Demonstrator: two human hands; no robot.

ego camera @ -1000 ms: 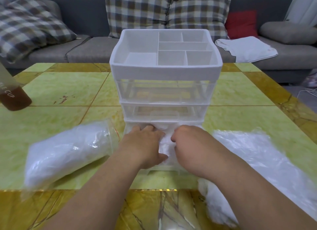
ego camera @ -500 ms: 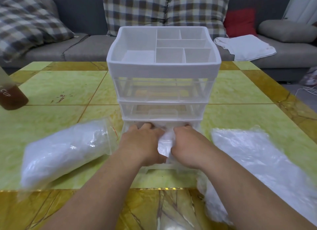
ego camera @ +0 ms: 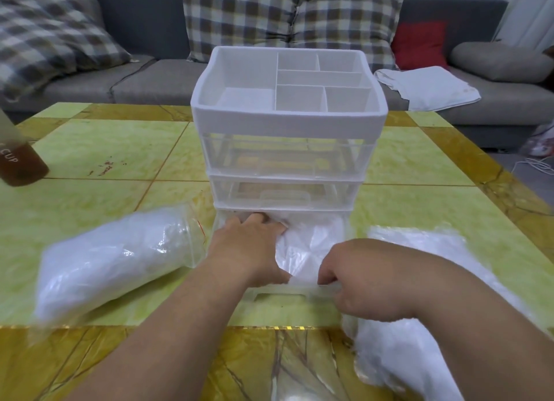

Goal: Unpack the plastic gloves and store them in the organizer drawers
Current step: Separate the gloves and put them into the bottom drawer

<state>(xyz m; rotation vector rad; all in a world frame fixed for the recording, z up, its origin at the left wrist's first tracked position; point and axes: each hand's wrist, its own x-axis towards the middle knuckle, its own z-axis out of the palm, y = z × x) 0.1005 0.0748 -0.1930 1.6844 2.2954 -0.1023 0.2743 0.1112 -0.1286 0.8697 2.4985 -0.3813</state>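
A white three-drawer organizer (ego camera: 287, 122) stands mid-table with an open divided tray on top. Its clear bottom drawer (ego camera: 278, 298) is pulled out toward me and holds a wad of thin plastic gloves (ego camera: 311, 242). My left hand (ego camera: 248, 251) lies flat on the gloves and presses them down at the drawer's back left, fingertips under the frame. My right hand (ego camera: 359, 278) has its fingers curled over the drawer's front rim at the right. A sealed pack of gloves (ego camera: 114, 257) lies to the left. An opened bag (ego camera: 419, 251) with loose gloves lies to the right.
A bottle of brown liquid (ego camera: 18, 161) stands at the table's left edge. Behind the yellow-green table (ego camera: 120, 149) is a grey sofa (ego camera: 150, 80) with checked cushions and a white cloth (ego camera: 425, 89). The two upper drawers are shut.
The right hand left the gloves and drew back to the drawer's front rim. The left hand stayed pressing the gloves, which now show more fully in the drawer.
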